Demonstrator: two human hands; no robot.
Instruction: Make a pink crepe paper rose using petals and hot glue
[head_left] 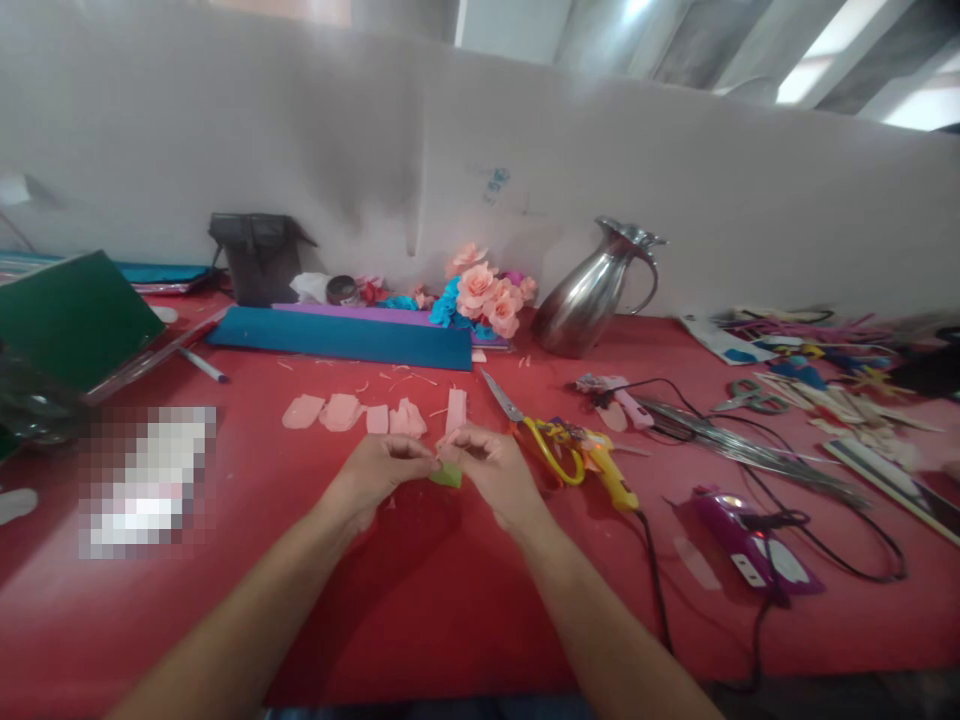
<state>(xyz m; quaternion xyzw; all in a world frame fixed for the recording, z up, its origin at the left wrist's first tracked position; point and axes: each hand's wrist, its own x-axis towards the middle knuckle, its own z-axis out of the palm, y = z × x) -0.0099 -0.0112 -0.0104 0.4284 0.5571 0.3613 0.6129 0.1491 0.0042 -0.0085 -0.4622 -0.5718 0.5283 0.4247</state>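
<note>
Close together above the red tabletop, my left hand and my right hand are both closed in a pinch. Between the fingertips sits a small green piece of paper, partly hidden by my fingers. Just beyond lie peach paper petals in a row, and a peach paper strip shows behind my right fingers. Yellow-handled scissors rest to the right of my right hand, blades pointing away. Beside them is a yellow glue gun with a dark cord.
A blue paper sheet, peach paper flowers and a metal jug stand toward the wall. Right are a pink glue gun, wires and a purple power strip. A pen and green sheet lie left.
</note>
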